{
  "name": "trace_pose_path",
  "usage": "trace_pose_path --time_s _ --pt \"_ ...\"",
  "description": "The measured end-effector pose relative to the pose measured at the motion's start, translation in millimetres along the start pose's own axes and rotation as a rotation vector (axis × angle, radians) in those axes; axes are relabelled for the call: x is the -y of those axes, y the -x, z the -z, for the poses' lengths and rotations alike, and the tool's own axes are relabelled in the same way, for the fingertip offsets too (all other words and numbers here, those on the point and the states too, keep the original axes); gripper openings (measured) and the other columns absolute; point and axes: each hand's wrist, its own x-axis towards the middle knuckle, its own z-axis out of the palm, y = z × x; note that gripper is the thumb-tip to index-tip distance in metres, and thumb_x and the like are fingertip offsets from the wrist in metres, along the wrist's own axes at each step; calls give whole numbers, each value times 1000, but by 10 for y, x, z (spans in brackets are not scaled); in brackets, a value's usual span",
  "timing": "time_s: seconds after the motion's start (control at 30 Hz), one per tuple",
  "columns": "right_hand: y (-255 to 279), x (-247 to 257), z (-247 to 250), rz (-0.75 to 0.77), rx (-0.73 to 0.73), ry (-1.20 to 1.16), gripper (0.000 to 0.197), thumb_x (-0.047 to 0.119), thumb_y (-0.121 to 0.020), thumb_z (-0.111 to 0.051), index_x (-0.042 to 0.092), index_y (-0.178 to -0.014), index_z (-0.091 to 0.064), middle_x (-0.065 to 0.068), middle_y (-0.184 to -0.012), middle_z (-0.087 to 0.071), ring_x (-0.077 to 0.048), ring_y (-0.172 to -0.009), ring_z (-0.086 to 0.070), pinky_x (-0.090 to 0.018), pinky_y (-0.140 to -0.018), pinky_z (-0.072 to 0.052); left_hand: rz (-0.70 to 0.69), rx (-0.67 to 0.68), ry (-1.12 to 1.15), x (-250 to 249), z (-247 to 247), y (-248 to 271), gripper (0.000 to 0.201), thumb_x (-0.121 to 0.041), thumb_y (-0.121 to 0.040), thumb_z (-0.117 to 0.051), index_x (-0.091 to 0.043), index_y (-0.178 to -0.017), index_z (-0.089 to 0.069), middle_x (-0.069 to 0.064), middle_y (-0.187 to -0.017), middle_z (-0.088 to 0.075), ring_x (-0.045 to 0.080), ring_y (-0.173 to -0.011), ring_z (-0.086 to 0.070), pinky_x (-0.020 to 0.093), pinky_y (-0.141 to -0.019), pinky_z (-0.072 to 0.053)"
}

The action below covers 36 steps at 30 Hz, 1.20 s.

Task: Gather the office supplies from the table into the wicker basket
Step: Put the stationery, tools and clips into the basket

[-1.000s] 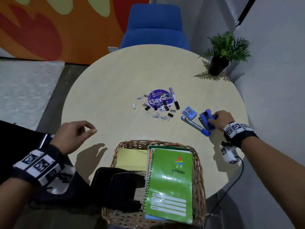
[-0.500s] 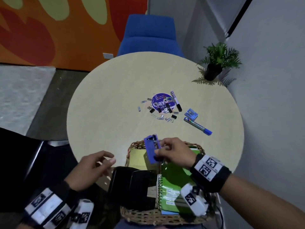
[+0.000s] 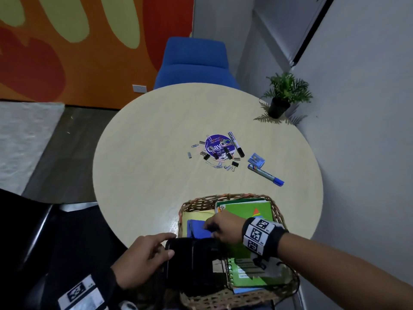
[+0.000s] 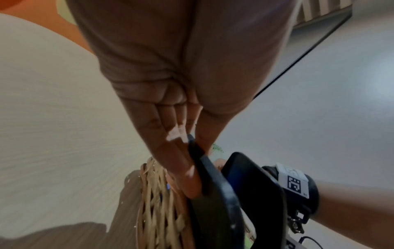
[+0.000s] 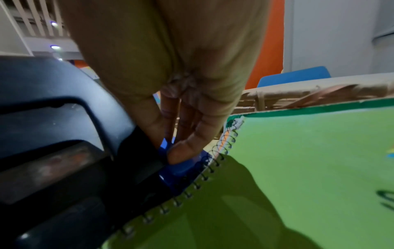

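Two hands at basket (image 3: 277, 211), lower frame: right hand (image 3: 225, 227) pinches blue stapler (image 3: 197, 229) for seating; left hand (image 3: 145, 260) grips black case (image 3: 192, 265), clearing room.

- The wicker basket (image 3: 277, 211) stands at the lower centre of the head view and holds a green spiral notebook (image 3: 245, 211), a yellow pad (image 3: 196, 214), a large black object (image 3: 192, 265) and a blue stapler (image 3: 197, 229).
- Clips (image 3: 214, 155), two markers (image 3: 266, 175) and a small blue box (image 3: 256, 159) lie mid-frame on the surface.

Notebook (image 3: 248, 222) lies in basket (image 3: 277, 211), right of stapler (image 3: 197, 229).
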Motion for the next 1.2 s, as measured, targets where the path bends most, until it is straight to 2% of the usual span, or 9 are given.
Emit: trace_pose_path --time_s 0.17,0.3,0.4,0.47,0.67,0.8,0.93,1.07,1.2 --pt "1 -13 104 20 16 0 31 5 -89 -54 5 -118 -65 -14 -114 -70 -26 -105 -65 -26 -95 -46 39 -8 -38 -103 212 -63 41 -62 -71 -57 -36 -103 -62 -9 -69 -74 1 -63 -69 16 -67 -52" --pt "49 -289 633 -20 -216 -112 23 20 -89 -63 12 -108 -69 -5 -109 -72 -16 -91 -66 -30 -88 -51 15 -183 -197 -255 593 -309 26 -52 -75 -61 -37 -96 -63 -19 -68 -71 -2 -55 -66 25 -66 -53" --pt "17 -803 1125 -158 -506 -101 16 20 -85 -66 11 -97 -70 -7 -100 -73 -17 -82 -63 -33 -86 -53 -23 -250 -340 -551 748 -667 10 -41 -83 -65 -39 -93 -62 -12 -61 -68 1 -56 -65 28 -65 -50" --pt "-10 -1202 1349 -304 -602 -58 15 21 -82 -68 10 -92 -70 -10 -97 -72 -24 -84 -63 -37 -85 -53 -76 -258 -473 -809 744 -1030 16 -37 -87 -63 -30 -100 -66 -14 -72 -67 7 -63 -64 28 -69 -51" --pt "-102 -2111 1374 -584 -462 100 39 28 -82 -65 16 -119 -62 -10 -122 -63 -30 -110 -60 -35 -89 -50 -235 -171 -694 -1526 190 -2638 28 -34 -90 -56 -18 -113 -62 6 -112 -60 25 -105 -58 35 -88 -45" --pt "-147 -2386 1091 -517 -448 163 28 36 -77 -66 20 -101 -67 -6 -107 -65 -29 -98 -63 -32 -78 -50 -81 -58 -677 -1725 -371 -3652 30 -29 -88 -59 -9 -109 -62 15 -116 -58 33 -112 -55 39 -95 -46" --pt "-124 -2515 833 -423 -516 153 21 29 -88 -55 23 -105 -65 -3 -103 -60 -28 -94 -62 -33 -72 -47 54 -39 -685 -1788 -744 -4216 33 -30 -87 -59 -4 -108 -59 18 -116 -57 36 -108 -58 41 -88 -49" --pt "-73 -2575 644 -378 -526 160 24 20 -91 -47 18 -106 -66 -5 -103 -59 -31 -88 -63 -34 -66 -46 120 -41 -701 -1705 -970 -4406 56 -47 -74 -70 -8 -109 -51 12 -108 -59 33 -97 -62 36 -70 -47" --pt "135 -2594 654 -352 -511 134 20 19 -86 -50 17 -99 -65 -5 -97 -61 -30 -81 -62 -32 -61 -41 84 -50 -664 -1797 -967 -4405 55 -39 -71 -75 -6 -106 -48 13 -103 -61 33 -93 -65 33 -62 -45"
